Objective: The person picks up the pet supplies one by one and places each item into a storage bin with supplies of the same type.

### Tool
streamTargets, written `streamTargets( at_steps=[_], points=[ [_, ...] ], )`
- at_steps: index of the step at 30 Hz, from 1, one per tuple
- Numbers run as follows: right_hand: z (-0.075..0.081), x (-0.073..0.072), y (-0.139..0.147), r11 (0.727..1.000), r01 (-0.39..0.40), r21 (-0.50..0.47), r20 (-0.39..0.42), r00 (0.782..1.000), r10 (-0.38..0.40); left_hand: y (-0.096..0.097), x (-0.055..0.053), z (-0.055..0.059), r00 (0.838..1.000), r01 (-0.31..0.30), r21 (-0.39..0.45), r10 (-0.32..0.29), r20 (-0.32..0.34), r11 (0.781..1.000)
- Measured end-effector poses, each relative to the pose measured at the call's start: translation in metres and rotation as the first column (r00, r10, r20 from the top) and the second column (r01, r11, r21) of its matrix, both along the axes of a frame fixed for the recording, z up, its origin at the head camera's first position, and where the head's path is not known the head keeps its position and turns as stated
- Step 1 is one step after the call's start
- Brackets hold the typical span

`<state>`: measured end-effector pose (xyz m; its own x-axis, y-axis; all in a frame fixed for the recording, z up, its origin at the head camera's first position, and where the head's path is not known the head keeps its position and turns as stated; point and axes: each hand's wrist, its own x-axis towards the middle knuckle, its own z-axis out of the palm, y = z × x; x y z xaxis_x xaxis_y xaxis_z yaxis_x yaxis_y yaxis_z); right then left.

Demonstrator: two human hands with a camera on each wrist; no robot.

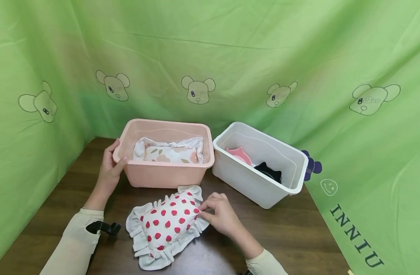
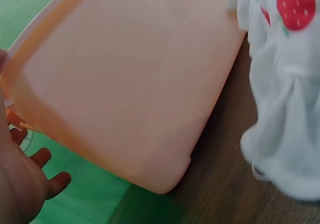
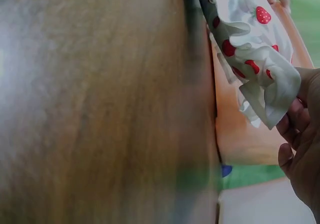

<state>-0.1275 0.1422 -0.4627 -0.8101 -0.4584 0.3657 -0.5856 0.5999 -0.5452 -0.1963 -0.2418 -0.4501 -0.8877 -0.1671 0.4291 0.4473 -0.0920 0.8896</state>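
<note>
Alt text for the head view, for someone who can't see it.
A person's right hand pinches a ruffled strawberry-print cushion by its edge; the left hand grips a pink bin holding floral fabric. A white bin to the right holds one pink item and one black item.

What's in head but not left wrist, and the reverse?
Only head: white bin holding a pink item and a black item, the floral cushion inside the pink bin, and the right hand pinching the strawberry cushion.

Only left wrist: spread fingertips of the left hand, hidden in head.

Both: pink bin, left hand, strawberry cushion (just part in left wrist), table, green curtain.
</note>
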Motion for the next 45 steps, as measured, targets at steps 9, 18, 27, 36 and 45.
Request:
streamTargets(
  at_steps=[9,18,27,36,45],
  points=[
    [0.008,0.005,0.007,0.997,-0.012,-0.076,-0.012,1.0,0.012,-0.002,0.002,-0.001,1.0,0.003,-0.053,-0.003,0.011,0.999],
    [0.024,0.01,0.013,0.991,-0.02,-0.13,0.003,1.0,0.021,-0.002,0.001,-0.001,1.0,-0.002,-0.032,0.002,0.001,0.999],
    [0.046,0.011,0.025,0.992,-0.042,-0.118,-0.037,0.999,0.038,-0.001,0.002,0.0,1.0,0.0,-0.019,0.0,0.009,1.0],
    [0.071,0.013,0.031,0.988,-0.077,-0.136,-0.058,0.996,0.07,-0.001,0.002,0.0,1.0,0.004,0.0,-0.004,0.006,1.0],
    [0.096,0.012,0.031,0.977,-0.137,-0.165,-0.1,0.988,0.121,-0.001,0.001,0.0,1.0,-0.005,-0.007,0.005,0.013,1.0]
  ],
)
